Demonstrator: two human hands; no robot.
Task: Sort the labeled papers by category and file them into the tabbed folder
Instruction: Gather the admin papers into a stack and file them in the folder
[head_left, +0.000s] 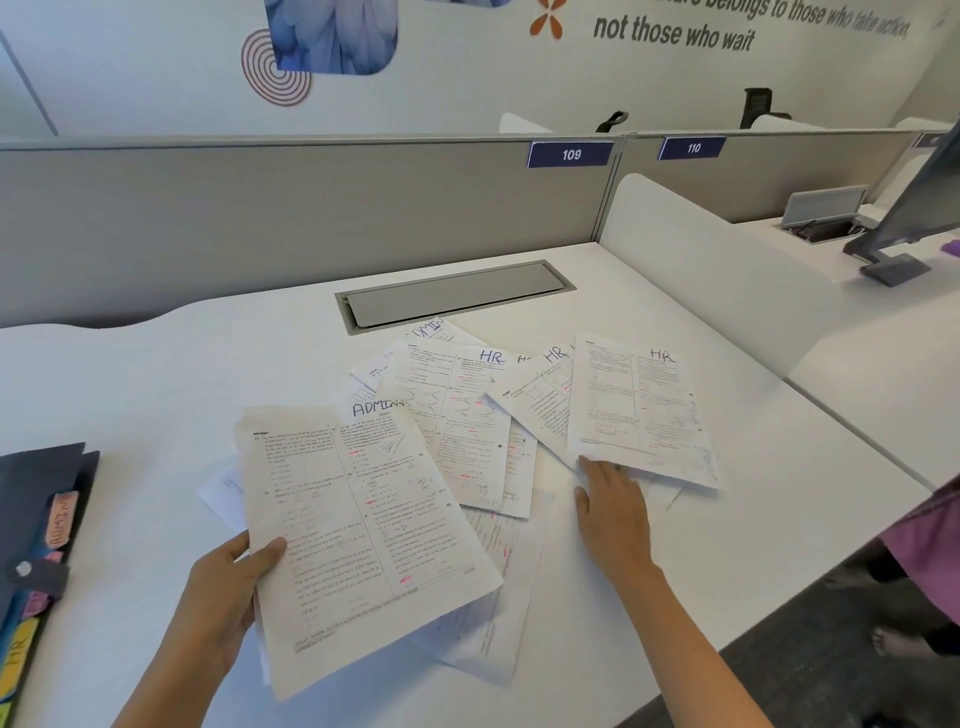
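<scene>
At the near edge of the white desk (156, 395), pinches the ADMIN sheet (358, 519) by its lower left border in the left hand (228, 587), thumb on top and fingers curled underneath, the page tilted up off the loose papers below it. To the right and slightly farther out, lays the right hand (613, 509) palm down with fingers straight, tips at the near corner of the rightmost HR sheet (639, 410); cannot tell whether those tips rest on the corner or slip beneath it. Off at the desk's left edge, the dark tabbed folder (36, 499), directly left of the left hand and well apart from the right, long axis running away from the body, pink ADMIN tab (62, 519) and yellow HR tab (18, 654) along the side facing the papers. Left hand plainly the nearer of the two; likely calls for a sideways carry leftward to the ADMIN tab, the sheet's long edge already roughly in line with the folder's. Farther out, more overlapping sheets (457, 415) marked HR and ADMIN, fanned between the hands and the grey cable hatch (452, 293), with the grey partition (260, 208) behind
</scene>
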